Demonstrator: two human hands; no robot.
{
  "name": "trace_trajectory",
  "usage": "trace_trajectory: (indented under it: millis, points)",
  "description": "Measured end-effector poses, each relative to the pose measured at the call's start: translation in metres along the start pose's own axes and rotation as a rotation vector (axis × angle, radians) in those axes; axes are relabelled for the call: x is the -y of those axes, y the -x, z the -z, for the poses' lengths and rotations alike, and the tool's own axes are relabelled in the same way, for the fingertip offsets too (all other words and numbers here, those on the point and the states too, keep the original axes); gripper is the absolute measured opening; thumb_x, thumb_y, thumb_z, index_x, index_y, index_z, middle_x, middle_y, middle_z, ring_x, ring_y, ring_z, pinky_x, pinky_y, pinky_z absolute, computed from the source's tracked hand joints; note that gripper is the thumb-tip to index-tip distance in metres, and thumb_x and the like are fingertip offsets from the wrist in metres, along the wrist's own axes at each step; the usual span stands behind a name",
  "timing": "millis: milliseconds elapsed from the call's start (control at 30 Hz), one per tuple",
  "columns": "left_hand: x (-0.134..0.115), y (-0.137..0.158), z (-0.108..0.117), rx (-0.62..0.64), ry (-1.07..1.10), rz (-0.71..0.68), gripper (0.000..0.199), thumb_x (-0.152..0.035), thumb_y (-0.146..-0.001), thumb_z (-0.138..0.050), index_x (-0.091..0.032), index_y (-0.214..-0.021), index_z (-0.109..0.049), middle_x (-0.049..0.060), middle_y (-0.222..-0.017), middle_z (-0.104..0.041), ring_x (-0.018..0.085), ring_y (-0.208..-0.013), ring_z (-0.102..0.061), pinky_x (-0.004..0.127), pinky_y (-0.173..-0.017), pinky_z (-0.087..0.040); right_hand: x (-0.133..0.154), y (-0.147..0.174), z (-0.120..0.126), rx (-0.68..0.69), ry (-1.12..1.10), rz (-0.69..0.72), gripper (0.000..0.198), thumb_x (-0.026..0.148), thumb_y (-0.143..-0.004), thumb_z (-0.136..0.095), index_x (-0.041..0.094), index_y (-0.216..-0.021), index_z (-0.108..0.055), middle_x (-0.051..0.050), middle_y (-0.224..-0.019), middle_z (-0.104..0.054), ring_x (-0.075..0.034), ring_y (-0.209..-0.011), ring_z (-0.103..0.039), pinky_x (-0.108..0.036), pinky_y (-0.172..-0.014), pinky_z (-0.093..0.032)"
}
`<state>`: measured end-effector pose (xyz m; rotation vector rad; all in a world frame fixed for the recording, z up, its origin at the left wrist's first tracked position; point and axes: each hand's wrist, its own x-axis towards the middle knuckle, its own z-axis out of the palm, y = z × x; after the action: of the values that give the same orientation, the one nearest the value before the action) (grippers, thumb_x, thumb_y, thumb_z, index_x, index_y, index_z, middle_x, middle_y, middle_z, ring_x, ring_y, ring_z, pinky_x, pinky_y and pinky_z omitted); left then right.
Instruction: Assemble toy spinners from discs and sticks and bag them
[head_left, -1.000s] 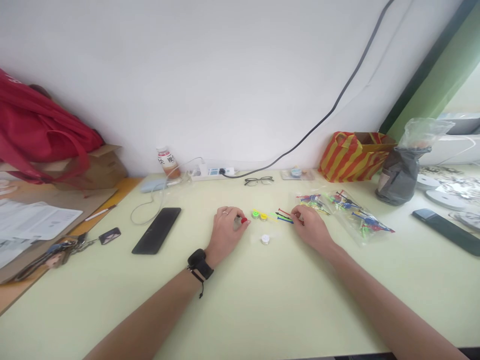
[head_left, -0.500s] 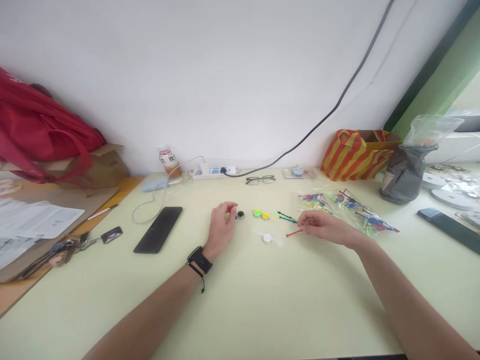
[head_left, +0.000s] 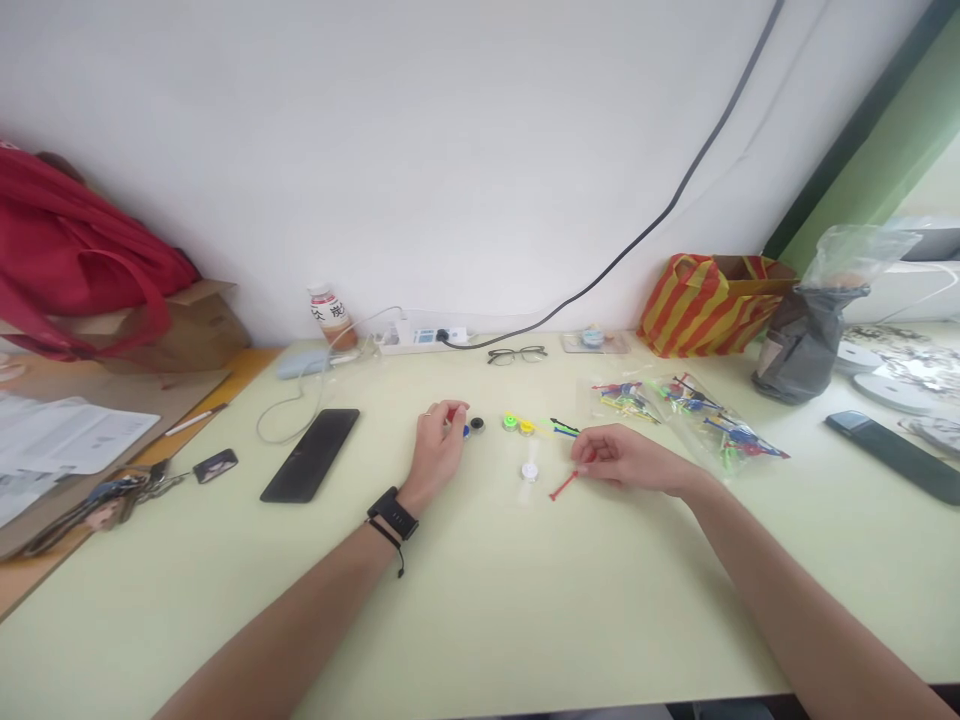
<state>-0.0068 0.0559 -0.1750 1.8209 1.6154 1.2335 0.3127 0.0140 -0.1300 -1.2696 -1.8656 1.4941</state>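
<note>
My left hand rests on the table with its fingers closed around a small red round piece, mostly hidden by the fingers. Close to its thumb are a blue round piece and a black one. My right hand pinches a thin red plastic stick with flared ends, pointing down to the left. Between the hands sit a green round piece, a yellow one and a white one with clear blades. Black and blue sticks lie partly behind my right fingers.
Clear bags of coloured sticks lie beyond my right hand. A black phone lies on the left. Glasses, a power strip and a bottle stand along the wall, near a striped bag.
My right hand has moved slightly left and nearer to the white round piece, and the red stick now tilts more steeply. My left hand stays by the blue and black pieces.
</note>
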Motion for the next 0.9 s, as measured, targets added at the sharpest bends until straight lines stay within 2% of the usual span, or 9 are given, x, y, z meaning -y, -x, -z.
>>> trace_trajectory:
  millis: [100,200,267,367,433,533,667,800,900]
  points:
    - [0.001,0.000,0.000,0.006,0.000,0.007,0.026,-0.036,-0.104,-0.048,-0.025,-0.105,-0.071,0.006,-0.103,-0.069,0.026,-0.100,-0.059,0.041,-0.089,-0.047,-0.001,-0.003,-0.006,0.027,-0.020,-0.007,0.032,0.048,-0.079,-0.079,0.018,-0.085,-0.072,0.004,-0.064,-0.057,-0.010,-0.053,-0.044,-0.022,-0.047,-0.033]
    - [0.002,0.000,0.000,0.011,-0.002,0.003,0.026,-0.035,-0.104,-0.048,-0.025,-0.106,-0.072,0.006,-0.103,-0.069,0.025,-0.100,-0.059,0.042,-0.089,-0.047,-0.006,-0.007,-0.010,-0.007,0.018,0.002,0.033,0.050,-0.079,-0.078,0.017,-0.084,-0.075,0.003,-0.066,-0.059,-0.010,-0.052,-0.043,-0.023,-0.046,-0.031]
    - [0.003,0.000,-0.001,0.013,0.000,0.000,0.026,-0.036,-0.103,-0.049,-0.025,-0.106,-0.072,0.007,-0.103,-0.069,0.025,-0.100,-0.059,0.042,-0.089,-0.048,-0.010,-0.011,-0.012,-0.050,0.031,0.024,0.034,0.051,-0.079,-0.079,0.017,-0.085,-0.077,0.000,-0.072,-0.065,-0.011,-0.057,-0.049,-0.024,-0.048,-0.035]
    - [0.003,0.000,0.000,0.003,0.012,0.005,0.025,-0.034,-0.103,-0.049,-0.025,-0.110,-0.071,0.007,-0.106,-0.069,0.026,-0.103,-0.059,0.042,-0.092,-0.048,-0.014,-0.016,-0.016,-0.100,0.047,0.087,0.034,0.051,-0.078,-0.080,0.017,-0.084,-0.077,-0.003,-0.080,-0.072,-0.016,-0.071,-0.061,-0.028,-0.063,-0.047]
    - [0.002,0.000,0.000,-0.006,0.017,0.010,0.026,-0.032,-0.103,-0.048,-0.026,-0.113,-0.071,0.007,-0.108,-0.069,0.026,-0.105,-0.059,0.044,-0.095,-0.047,-0.016,-0.019,-0.020,-0.135,0.068,0.109,0.035,0.052,-0.078,-0.079,0.017,-0.083,-0.077,-0.004,-0.082,-0.073,-0.018,-0.075,-0.063,-0.031,-0.069,-0.050]
    - [0.001,0.001,0.001,-0.002,0.035,0.017,0.030,-0.029,-0.103,-0.045,-0.028,-0.115,-0.072,0.006,-0.109,-0.069,0.027,-0.108,-0.059,0.046,-0.100,-0.046,-0.018,-0.023,-0.027,-0.196,0.094,0.115,0.037,0.054,-0.080,-0.076,0.017,-0.085,-0.077,-0.004,-0.079,-0.071,-0.018,-0.071,-0.060,-0.030,-0.064,-0.047]
    - [-0.001,0.001,0.002,-0.005,0.066,0.013,0.031,-0.028,-0.103,-0.044,-0.028,-0.115,-0.073,0.005,-0.109,-0.069,0.027,-0.110,-0.060,0.047,-0.102,-0.046,-0.021,-0.029,-0.036,-0.330,0.155,0.121,0.038,0.054,-0.084,-0.071,0.017,-0.084,-0.076,-0.001,-0.069,-0.065,-0.014,-0.060,-0.051,-0.026,-0.053,-0.037]
    - [-0.007,0.002,0.003,-0.036,0.093,0.012,0.028,-0.031,-0.102,-0.048,-0.026,-0.117,-0.071,0.006,-0.111,-0.071,0.026,-0.107,-0.062,0.044,-0.094,-0.049,-0.026,-0.033,-0.038,-0.433,0.221,0.135,0.033,0.050,-0.088,-0.067,0.018,-0.085,-0.074,-0.001,-0.068,-0.064,-0.014,-0.058,-0.048,-0.026,-0.053,-0.034]
    - [-0.017,0.007,0.004,-0.053,0.089,-0.057,0.022,-0.032,-0.100,-0.054,-0.026,-0.113,-0.070,0.005,-0.108,-0.072,0.024,-0.101,-0.063,0.040,-0.087,-0.050,-0.027,-0.033,-0.037,-0.466,0.246,0.133,0.028,0.046,-0.089,-0.066,0.018,-0.087,-0.074,-0.001,-0.071,-0.065,-0.014,-0.060,-0.049,-0.027,-0.055,-0.036]
